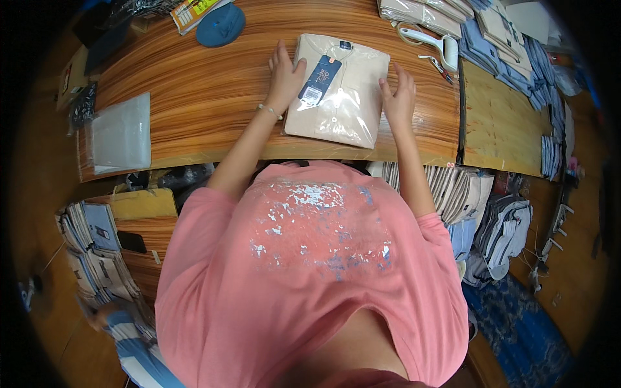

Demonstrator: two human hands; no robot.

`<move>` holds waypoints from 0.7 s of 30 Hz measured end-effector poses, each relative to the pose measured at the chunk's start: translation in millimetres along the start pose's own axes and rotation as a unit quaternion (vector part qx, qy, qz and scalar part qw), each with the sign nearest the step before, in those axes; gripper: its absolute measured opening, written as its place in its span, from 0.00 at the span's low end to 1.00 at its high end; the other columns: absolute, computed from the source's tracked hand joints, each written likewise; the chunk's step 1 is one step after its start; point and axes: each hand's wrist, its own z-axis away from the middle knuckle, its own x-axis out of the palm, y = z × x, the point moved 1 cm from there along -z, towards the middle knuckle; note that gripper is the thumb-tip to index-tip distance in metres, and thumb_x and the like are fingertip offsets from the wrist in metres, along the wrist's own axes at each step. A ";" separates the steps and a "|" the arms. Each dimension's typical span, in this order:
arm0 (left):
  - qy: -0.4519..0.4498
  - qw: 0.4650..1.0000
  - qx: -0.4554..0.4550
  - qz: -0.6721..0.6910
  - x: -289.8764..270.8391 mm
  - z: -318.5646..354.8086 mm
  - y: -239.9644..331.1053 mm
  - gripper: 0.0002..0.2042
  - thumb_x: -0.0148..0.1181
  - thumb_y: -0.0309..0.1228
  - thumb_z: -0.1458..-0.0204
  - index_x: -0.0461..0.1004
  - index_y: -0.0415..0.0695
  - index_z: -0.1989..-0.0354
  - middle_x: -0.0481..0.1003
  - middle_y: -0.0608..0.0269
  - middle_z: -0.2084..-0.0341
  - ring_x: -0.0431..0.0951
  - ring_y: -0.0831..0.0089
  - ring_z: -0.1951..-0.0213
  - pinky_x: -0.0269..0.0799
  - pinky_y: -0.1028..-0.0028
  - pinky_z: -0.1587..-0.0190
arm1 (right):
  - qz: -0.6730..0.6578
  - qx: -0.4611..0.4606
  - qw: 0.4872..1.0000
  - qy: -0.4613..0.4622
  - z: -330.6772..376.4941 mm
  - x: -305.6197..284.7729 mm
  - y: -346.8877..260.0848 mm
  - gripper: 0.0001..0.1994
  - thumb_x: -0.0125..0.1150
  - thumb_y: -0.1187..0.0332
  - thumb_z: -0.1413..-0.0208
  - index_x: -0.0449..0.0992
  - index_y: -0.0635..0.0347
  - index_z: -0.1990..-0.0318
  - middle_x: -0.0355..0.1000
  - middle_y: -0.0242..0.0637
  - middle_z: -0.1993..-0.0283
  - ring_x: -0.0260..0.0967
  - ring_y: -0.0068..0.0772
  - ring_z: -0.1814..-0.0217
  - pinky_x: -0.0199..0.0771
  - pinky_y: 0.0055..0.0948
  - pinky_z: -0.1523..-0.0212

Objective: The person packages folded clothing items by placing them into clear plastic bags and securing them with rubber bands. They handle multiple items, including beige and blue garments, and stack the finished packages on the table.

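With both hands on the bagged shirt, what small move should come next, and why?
Probably smooth the clear bag flat: the left hand and right hand rest open on opposite edges of the folded cream shirt, whose plastic looks wrinkled near its lower edge.

A glossy, crinkled clear plastic bag [349, 116] wraps the matt cream cloth shirt [336, 90] with its blue paper tag [320, 79], lying on a smooth, satin-sheen wood-grain worktop [207, 97] beside a frosted plastic sheet stack [121, 134] and a rougher, paler plywood board [501, 126].
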 end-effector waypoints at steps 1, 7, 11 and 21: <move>0.042 0.998 0.053 -0.006 0.0 2.6 11.3 0.27 0.49 0.37 0.49 0.55 0.34 0.43 0.54 0.39 0.43 0.51 0.46 0.40 0.44 0.56 0.39 | 0.010 -0.059 0.997 0.054 1.8 0.5 -12.4 0.21 0.55 0.62 0.50 0.65 0.56 0.47 0.64 0.48 0.47 0.60 0.51 0.45 0.57 0.47 0.46; -0.060 0.959 0.153 -0.230 44.3 21.0 22.4 0.23 0.43 0.37 0.48 0.57 0.55 0.40 0.50 0.54 0.39 0.43 0.50 0.37 0.35 0.39 0.42 | 0.131 -0.113 0.985 -0.015 1.4 67.4 -42.3 0.21 0.46 0.55 0.46 0.64 0.40 0.43 0.49 0.43 0.35 0.38 0.50 0.31 0.30 0.66 0.41; -0.080 0.952 0.134 -0.263 46.3 23.5 18.2 0.24 0.43 0.36 0.48 0.56 0.55 0.39 0.49 0.56 0.38 0.42 0.50 0.36 0.35 0.40 0.42 | 0.103 -0.098 0.989 -0.039 1.5 72.7 -39.0 0.21 0.44 0.56 0.45 0.63 0.40 0.42 0.47 0.42 0.34 0.38 0.50 0.31 0.27 0.66 0.41; -0.110 0.947 0.116 -0.278 51.1 17.7 11.6 0.24 0.45 0.36 0.50 0.58 0.54 0.41 0.50 0.58 0.38 0.43 0.52 0.36 0.36 0.43 0.42 | 0.081 -0.079 0.992 -0.063 -2.3 80.5 -33.2 0.22 0.47 0.58 0.49 0.65 0.42 0.44 0.47 0.42 0.34 0.37 0.50 0.31 0.24 0.67 0.41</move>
